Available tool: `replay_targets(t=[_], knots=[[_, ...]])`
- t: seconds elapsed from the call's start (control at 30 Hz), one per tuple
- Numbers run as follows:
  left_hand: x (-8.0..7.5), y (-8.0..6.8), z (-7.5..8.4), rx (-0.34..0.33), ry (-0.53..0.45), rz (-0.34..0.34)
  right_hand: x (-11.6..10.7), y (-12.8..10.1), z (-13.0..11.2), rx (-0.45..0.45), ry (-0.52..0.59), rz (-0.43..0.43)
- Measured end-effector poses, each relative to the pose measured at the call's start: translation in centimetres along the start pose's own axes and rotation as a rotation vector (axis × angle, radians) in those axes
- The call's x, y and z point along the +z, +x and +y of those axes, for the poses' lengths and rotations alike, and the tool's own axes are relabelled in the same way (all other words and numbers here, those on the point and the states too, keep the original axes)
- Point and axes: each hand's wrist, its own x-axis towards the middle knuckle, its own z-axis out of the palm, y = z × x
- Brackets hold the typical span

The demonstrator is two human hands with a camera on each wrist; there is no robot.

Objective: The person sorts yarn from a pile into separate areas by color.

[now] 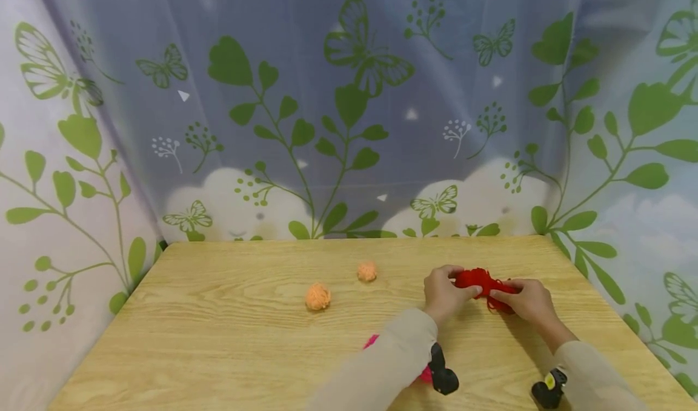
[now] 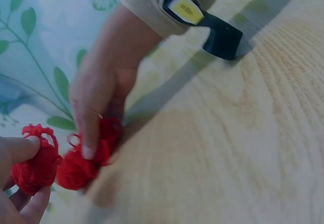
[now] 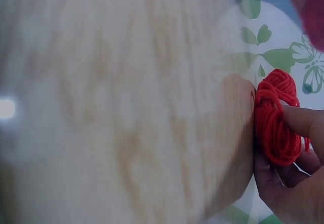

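At the right side of the table, my left hand [image 1: 443, 294] grips a ball of red yarn [image 1: 475, 279] between thumb and fingers. Close beside it, my right hand [image 1: 530, 305] pinches a bundle of red yarn [image 1: 500, 304] with loose strands. The left wrist view shows the left hand's red yarn ball [image 2: 36, 166] apart from the right hand's bundle [image 2: 78, 169]. In the right wrist view, the wound loops of the bundle [image 3: 277, 128] lie between the right thumb and fingers. The left hand's red yarn ball [image 3: 315, 21] is blurred at the upper right corner there.
Two orange yarn balls [image 1: 318, 296] lie on the wooden table [image 1: 218, 338], left of the hands. Pink yarn [image 1: 371, 340] is mostly covered by the left sleeve. A patterned curtain [image 1: 294, 96] stands behind the table's far edge and along both sides.
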Motion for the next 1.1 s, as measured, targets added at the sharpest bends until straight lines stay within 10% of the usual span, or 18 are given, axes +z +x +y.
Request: replay_targets(t=[0.5, 1.1], knots=[[2.5, -1.2, -2.5, -0.108, 0.063, 0.088, 0.0, -0.1, 0.1, -0.030, -0.030, 0.011], [2.9, -0.9, -2.8, -0.042, 0.153, 0.058, 0.1, 0.0, 0.2, -0.060, -0.030, 0.020]])
